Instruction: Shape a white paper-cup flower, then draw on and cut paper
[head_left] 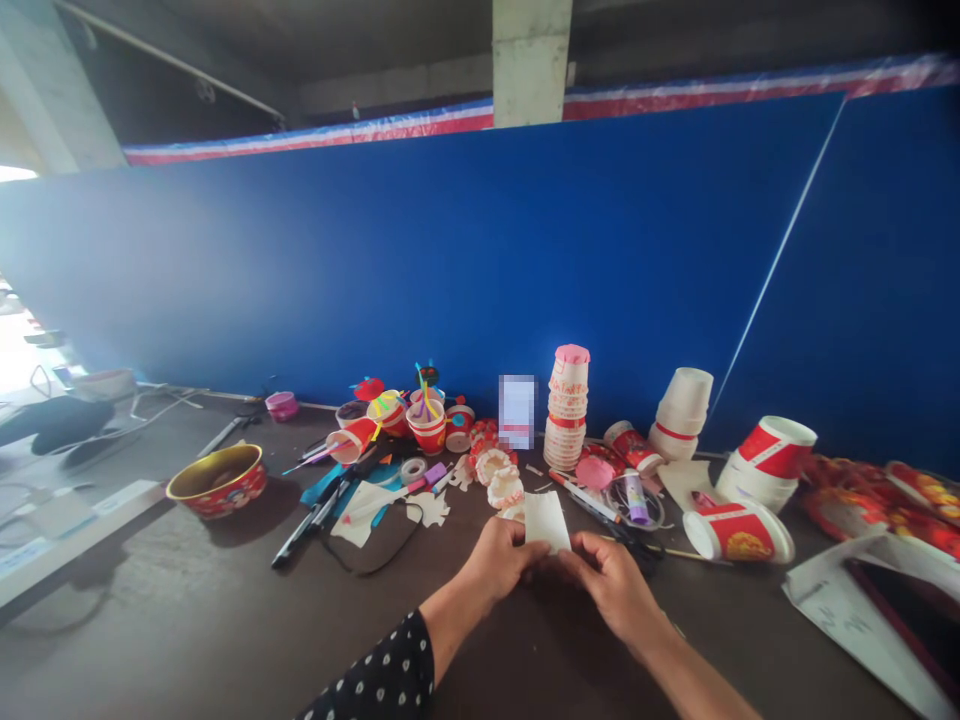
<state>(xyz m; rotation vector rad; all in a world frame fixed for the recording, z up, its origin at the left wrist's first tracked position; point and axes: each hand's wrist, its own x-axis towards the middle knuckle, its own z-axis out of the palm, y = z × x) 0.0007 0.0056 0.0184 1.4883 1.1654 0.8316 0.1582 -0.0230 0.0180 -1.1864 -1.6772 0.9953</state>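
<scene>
Both of my hands meet over the dark table near its front middle and pinch a small white piece of paper that stands up between them. My left hand grips its lower left side with closed fingers. My right hand holds the lower right side, fingers curled. Just beyond the paper lie white frilled paper-cup cutouts, a pink disc and a purple glue stick.
A tall stack of paper cups stands behind the hands, with more red-and-white cups lying to the right. A gold and red bowl sits at left, pens and paper scraps nearby. A blue panel walls the back.
</scene>
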